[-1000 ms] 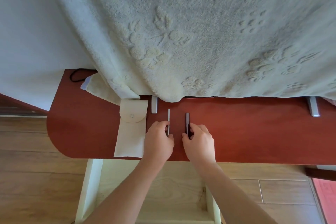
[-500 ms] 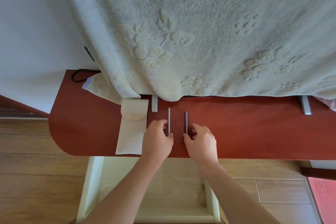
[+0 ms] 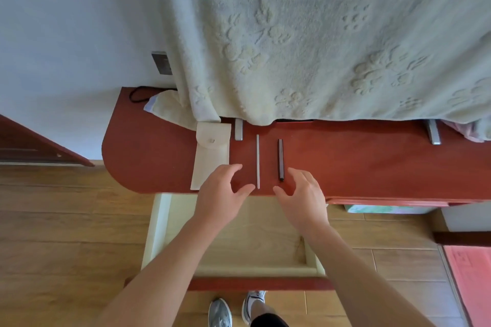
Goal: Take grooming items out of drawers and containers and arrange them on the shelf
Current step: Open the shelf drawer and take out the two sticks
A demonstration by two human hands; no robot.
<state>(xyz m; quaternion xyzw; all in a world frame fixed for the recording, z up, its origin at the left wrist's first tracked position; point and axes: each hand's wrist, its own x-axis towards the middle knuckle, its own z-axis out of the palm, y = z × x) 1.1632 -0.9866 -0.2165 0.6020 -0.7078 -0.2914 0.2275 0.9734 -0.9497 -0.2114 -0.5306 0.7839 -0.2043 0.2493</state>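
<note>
On the red-brown shelf (image 3: 148, 156) lie a cream snap pouch (image 3: 211, 154), a thin silver stick (image 3: 257, 160) and a dark slim stick (image 3: 280, 159), side by side and pointing away from me. My left hand (image 3: 221, 188) hovers open just left of the silver stick's near end, holding nothing. My right hand (image 3: 303, 194) is open just right of the dark stick's near end, also holding nothing. Below the shelf edge, a pale wooden drawer (image 3: 156, 231) stands pulled out under my forearms.
A thick cream towel (image 3: 318, 34) hangs over the back of the shelf, hiding what is behind it. Two metal feet (image 3: 238, 129) (image 3: 433, 131) poke out under it. A black cord (image 3: 138, 93) lies at the shelf's far left corner. Wooden floor and my shoes (image 3: 220, 310) are below.
Both hands have let go of the two sticks and pulled back toward me, fingers spread. The sticks stay lying on the shelf.
</note>
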